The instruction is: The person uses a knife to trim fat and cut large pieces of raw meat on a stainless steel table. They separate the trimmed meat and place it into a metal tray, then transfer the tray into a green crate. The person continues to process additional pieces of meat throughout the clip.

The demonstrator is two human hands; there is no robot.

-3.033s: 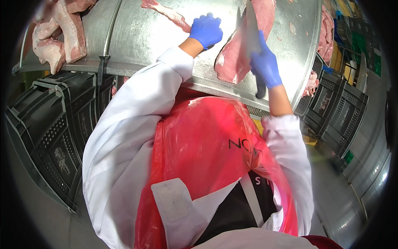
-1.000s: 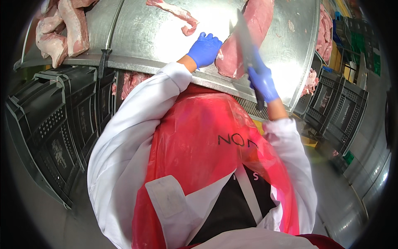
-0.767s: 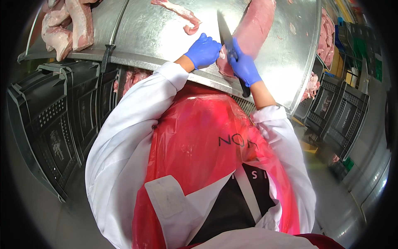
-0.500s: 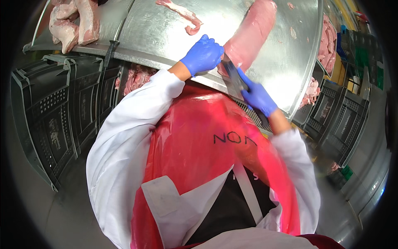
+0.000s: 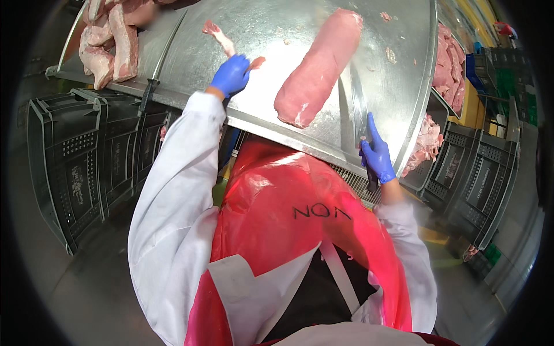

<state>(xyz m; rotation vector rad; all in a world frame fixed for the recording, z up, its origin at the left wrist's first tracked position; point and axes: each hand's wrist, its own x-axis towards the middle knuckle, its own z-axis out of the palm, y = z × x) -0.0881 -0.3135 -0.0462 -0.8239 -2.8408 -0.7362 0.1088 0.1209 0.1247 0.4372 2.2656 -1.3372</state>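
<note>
At the table's far left corner a heap of pale raw cuts (image 5: 109, 43) lies untouched. The left hand (image 5: 231, 75), which half a second ago pressed on the loin beside the knife, now reaches out left and closes its fingers on a thin strip of trimming (image 5: 222, 39), so a piece looks freshly cut off. The trimmed loin (image 5: 317, 69) lies free mid-table, touched by neither hand. The right hand (image 5: 376, 154) has drawn back to the near right edge, clamped on the knife (image 5: 359, 106), blade lying along the steel table (image 5: 398, 34).
</note>
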